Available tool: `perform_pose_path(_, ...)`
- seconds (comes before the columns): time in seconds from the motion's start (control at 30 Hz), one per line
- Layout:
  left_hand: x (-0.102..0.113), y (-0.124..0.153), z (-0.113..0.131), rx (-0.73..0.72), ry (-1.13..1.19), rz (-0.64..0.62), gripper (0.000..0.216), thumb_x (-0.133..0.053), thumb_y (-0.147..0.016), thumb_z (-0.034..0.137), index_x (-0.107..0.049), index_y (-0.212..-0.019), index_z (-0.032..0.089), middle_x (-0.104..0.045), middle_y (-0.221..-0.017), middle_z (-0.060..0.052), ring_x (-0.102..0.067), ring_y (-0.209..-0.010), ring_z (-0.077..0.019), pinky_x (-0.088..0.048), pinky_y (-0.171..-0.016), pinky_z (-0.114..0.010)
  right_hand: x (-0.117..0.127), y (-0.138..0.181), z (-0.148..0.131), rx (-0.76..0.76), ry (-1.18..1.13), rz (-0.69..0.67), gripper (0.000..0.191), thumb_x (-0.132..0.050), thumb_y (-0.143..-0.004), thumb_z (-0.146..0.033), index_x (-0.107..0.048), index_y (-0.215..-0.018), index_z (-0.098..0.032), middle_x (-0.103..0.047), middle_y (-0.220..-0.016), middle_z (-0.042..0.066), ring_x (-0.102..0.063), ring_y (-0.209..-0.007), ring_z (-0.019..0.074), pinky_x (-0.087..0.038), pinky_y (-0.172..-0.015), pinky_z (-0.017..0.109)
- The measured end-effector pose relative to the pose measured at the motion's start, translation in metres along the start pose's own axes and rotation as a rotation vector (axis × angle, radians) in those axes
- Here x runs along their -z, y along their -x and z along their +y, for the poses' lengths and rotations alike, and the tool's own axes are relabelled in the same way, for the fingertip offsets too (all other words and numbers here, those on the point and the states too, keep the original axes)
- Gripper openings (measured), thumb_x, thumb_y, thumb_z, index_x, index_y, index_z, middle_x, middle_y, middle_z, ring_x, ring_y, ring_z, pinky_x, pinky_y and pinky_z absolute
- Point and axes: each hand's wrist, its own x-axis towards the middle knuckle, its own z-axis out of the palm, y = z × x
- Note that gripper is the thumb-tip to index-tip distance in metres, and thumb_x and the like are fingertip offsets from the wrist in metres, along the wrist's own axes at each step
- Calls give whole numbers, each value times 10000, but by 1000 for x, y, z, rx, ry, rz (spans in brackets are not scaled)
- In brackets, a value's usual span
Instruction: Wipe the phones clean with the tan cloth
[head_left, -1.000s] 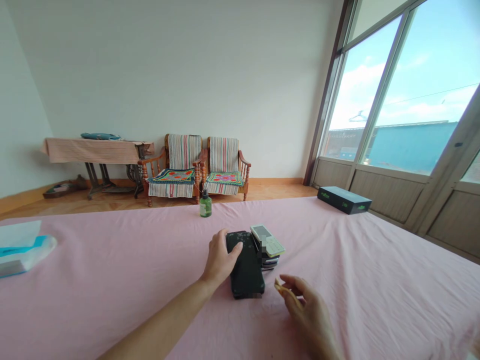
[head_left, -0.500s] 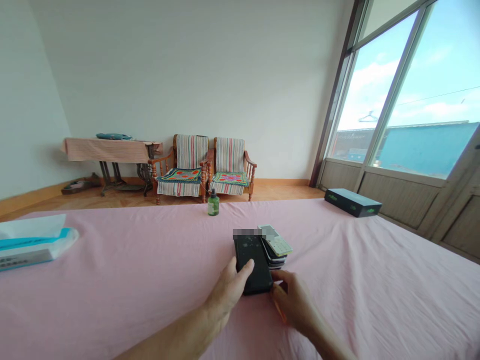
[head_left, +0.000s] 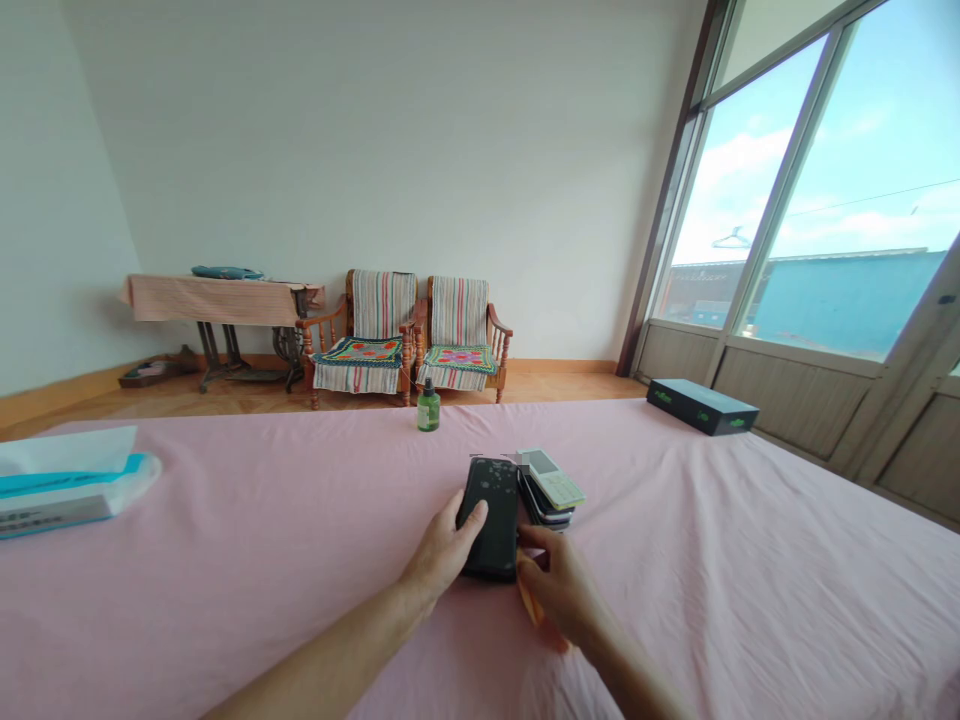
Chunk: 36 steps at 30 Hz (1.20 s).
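Note:
A black phone (head_left: 493,510) lies on the pink cloth (head_left: 225,560) in front of me. My left hand (head_left: 444,548) rests on its near left edge, thumb on top, fingers curled round the side. My right hand (head_left: 553,588) touches the phone's near right corner and pinches a small yellowish piece (head_left: 528,598) against its palm. Just right of the black phone sits a small stack of phones (head_left: 550,492) with a pale keypad phone on top.
A green bottle (head_left: 428,407) stands at the cloth's far edge. A dark flat box (head_left: 702,405) lies far right, a tissue pack (head_left: 71,480) far left. Two wooden chairs (head_left: 409,340) and a covered table (head_left: 217,300) stand against the back wall.
My left hand slid down the black phone toward its near end and the phone turned slightly. My right hand came forward from the near right and now touches the phone's corner.

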Motion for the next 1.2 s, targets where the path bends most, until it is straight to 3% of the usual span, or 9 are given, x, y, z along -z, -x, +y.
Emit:
perform_pose_path(0.13, -7, 2, -3, 5, -7, 44, 512, -563, -851, 507, -566, -1228, 161, -609, -1263, -105, -519, -1207, -275, -369, -1035, -379, -8, -2, -6, -1, -20, 0, 374, -495, -675, -188, -738, -949, -114, -732, -800, 70, -663, -735, 224, -497, -604, 262)
perform_pose_path(0.33, -6, 5, -2, 37, 4, 117, 413, -536, -868, 437, -580, -1185, 176, -655, -1182, -91, -572, -1138, -273, -432, -968, -383, -16, 1, -11, -42, -48, 11, 330, -530, -690, -235, -753, -904, -121, -734, -730, 64, -668, -656, 218, -515, -595, 276)
perform_pose_path(0.67, 20, 8, -7, 43, 13, 182, 436, -568, -830, 446, -614, -1155, 160, -660, -1181, -99, -575, -1137, -283, -433, -966, -373, -43, -3, -24, -76, -78, -15, 346, -558, -716, -277, -747, -933, -85, -731, -721, 78, -660, -598, 200, -505, -543, 249)
perform_pose_path(0.87, 38, 6, -10, 54, -20, 278, 456, -610, -799, 458, -614, -1147, 163, -651, -1199, -107, -560, -1158, -294, -411, -984, -386, -56, -15, -28, -51, -74, -56, 333, -542, -709, -235, -755, -934, -111, -743, -776, 82, -690, -703, 228, -517, -591, 256)
perform_pose_path(1.03, 43, 6, -11, 43, -61, 316, 453, -562, -837, 447, -578, -1179, 150, -638, -1205, -121, -571, -1137, -284, -416, -973, -396, -61, -23, -28, -21, -74, -98, 361, -506, -692, -168, -752, -956, -147, -749, -826, 64, -700, -785, 235, -517, -632, 256)
perform_pose_path(1.2, 45, 9, -13, 14, -104, 330, 442, -533, -861, 448, -560, -1194, 157, -624, -1230, -118, -558, -1162, -274, -422, -977, -381, -57, -21, -28, -2, -109, -175, 403, -476, -716, -162, -714, -1039, -131, -735, -762, 33, -687, -690, 188, -505, -617, 246)
